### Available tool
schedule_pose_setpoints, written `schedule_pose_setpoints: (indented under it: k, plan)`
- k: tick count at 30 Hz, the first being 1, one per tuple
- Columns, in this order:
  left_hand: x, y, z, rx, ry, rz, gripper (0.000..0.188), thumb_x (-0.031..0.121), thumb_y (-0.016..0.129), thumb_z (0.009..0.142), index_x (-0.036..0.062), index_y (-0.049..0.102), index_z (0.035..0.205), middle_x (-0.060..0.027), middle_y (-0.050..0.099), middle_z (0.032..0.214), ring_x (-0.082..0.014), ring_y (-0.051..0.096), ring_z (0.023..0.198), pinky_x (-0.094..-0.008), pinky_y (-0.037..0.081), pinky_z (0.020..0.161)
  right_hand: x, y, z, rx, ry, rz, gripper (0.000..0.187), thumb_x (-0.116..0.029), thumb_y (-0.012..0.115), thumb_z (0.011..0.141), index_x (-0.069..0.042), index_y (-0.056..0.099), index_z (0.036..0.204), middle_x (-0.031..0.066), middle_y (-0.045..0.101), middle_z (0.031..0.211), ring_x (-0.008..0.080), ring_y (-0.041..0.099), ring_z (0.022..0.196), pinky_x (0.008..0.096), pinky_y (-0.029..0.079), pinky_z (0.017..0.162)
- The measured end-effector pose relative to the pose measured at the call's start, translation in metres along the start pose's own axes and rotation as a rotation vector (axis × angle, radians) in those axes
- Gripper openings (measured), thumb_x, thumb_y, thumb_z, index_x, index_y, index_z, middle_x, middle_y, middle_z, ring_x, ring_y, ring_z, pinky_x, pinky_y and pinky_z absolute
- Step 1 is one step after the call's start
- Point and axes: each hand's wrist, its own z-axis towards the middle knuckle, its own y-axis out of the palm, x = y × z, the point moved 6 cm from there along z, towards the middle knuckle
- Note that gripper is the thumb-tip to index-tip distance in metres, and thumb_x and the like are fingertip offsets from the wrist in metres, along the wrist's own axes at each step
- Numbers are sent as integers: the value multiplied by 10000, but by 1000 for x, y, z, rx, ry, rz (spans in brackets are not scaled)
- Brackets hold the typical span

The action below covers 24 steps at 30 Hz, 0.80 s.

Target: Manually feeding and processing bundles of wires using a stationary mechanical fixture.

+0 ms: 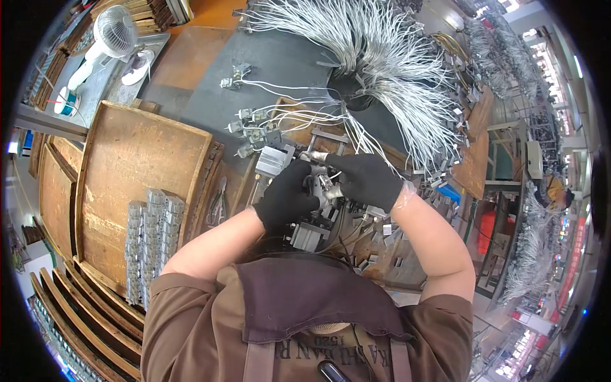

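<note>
Both my hands wear black gloves and meet over a metal bench fixture [307,235] in front of me. My left hand [289,196] is closed at the fixture's left side, its fingers curled inward. From the right reaches my right hand [368,181], its pale-covered fingertips pinched in toward the middle of the fixture. Whatever small metal piece lies between the fingers is mostly hidden by the gloves. Beyond my hands, several small metal assemblies [262,135] with white wires [305,116] lie on the bench.
A big bundle of white wires [407,83] fans out at the back. Pliers [217,204] lie left of my left hand. On the left, a wooden tray [140,153] bears stacked metal blocks [153,232]. Loose metal pieces [398,245] scatter at right. A white fan [114,32] stands far left.
</note>
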Motion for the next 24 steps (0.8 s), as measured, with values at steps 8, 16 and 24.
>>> schedule_pose_setpoints:
  k: [8,16,24]
  plan:
    - [23,-8,3,-31,2,163,455,120,677,699,54,576,1137,-144,578,1063,-341,609,958,-420,494,782,12,10,-4,-44,10,-132,652,-294,765,725,-217,518,1324,127,647,789,316,649,717,411,495,620]
    - [-22,1,6,50,-140,-204,366,137,634,783,52,593,1136,-127,612,971,-280,616,872,-376,488,770,1,17,2,-110,207,28,536,-216,621,851,-210,467,1364,157,653,909,341,648,821,447,497,697]
    - [-17,9,17,-100,-339,-346,358,193,637,791,12,625,1099,-144,637,966,-229,608,863,-352,480,801,2,8,-9,47,94,-83,443,-213,638,841,-136,548,1268,137,653,974,345,647,825,422,511,734]
